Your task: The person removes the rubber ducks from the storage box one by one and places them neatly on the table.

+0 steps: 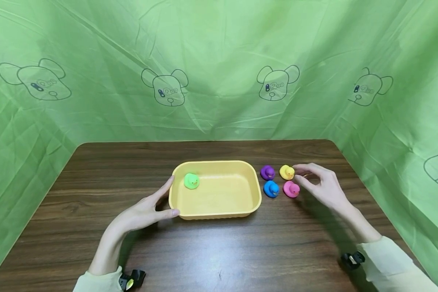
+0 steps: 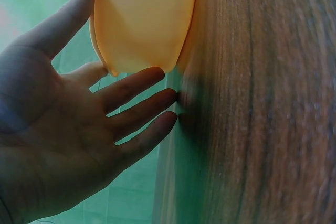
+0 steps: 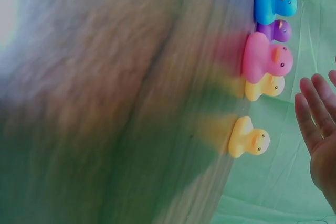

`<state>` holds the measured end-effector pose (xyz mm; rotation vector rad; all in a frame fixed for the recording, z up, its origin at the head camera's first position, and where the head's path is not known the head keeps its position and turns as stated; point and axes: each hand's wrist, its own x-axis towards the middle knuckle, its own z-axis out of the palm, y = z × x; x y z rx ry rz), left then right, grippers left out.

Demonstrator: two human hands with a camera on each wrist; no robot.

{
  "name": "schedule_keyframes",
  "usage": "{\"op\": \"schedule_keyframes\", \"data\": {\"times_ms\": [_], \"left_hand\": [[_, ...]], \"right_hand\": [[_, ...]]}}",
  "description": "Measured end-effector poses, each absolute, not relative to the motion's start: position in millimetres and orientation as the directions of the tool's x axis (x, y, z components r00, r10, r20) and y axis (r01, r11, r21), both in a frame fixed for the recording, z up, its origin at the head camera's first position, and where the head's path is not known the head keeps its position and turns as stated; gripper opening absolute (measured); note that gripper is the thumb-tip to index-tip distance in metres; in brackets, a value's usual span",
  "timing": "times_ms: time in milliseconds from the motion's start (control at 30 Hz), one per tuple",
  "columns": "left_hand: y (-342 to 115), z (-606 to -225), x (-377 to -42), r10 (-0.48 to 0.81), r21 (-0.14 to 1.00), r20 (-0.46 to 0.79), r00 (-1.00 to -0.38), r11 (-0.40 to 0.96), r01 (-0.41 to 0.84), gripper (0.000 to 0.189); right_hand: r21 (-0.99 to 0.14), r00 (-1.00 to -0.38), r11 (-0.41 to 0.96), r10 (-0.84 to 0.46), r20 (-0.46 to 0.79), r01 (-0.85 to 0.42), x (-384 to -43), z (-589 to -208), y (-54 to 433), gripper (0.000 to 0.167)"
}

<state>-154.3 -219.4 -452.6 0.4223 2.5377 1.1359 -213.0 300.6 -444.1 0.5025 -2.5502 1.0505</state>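
A yellow plastic tray (image 1: pixel 222 194) lies on the table, with a green rubber duck (image 1: pixel 192 181) inside near its left end. My left hand (image 1: pixel 144 211) rests against that left end, thumb and fingers spread and fairly straight. To the tray's right stand a purple duck (image 1: pixel 267 172), a blue duck (image 1: pixel 271 189), a pink duck (image 1: pixel 291 189) and a yellow duck (image 1: pixel 286 172). Close to the yellow duck's right side is my right hand (image 1: pixel 323 184), thumb and fingers apart. The right wrist view has another yellow duck (image 3: pixel 249 138) standing apart; the head view does not show it clearly.
The brown wood-grain table (image 1: pixel 219 251) ends at a green cloth curtain (image 1: pixel 219 117) printed with bear faces, which also rises on both sides. Black devices (image 1: pixel 353 259) are strapped at both wrists, below pale sleeves (image 1: pixel 390 263).
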Motion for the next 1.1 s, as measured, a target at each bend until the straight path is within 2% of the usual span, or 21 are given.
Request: {"op": "schedule_keyframes", "data": {"times_ms": [400,1100], "left_hand": [[-219,-452,-154,0.394,0.760,-0.175,-0.902,0.637,0.130,0.102],[-220,-452,-154,0.389,0.755,-0.188,-0.902,0.644,0.120,0.103]], "right_hand": [[-0.533,-0.819,0.657,-0.244,0.519,-0.534,-222,-438,284,0.031],[-0.563,-0.809,0.600,-0.286,0.514,-0.569,-233,-426,248,0.030]]}}
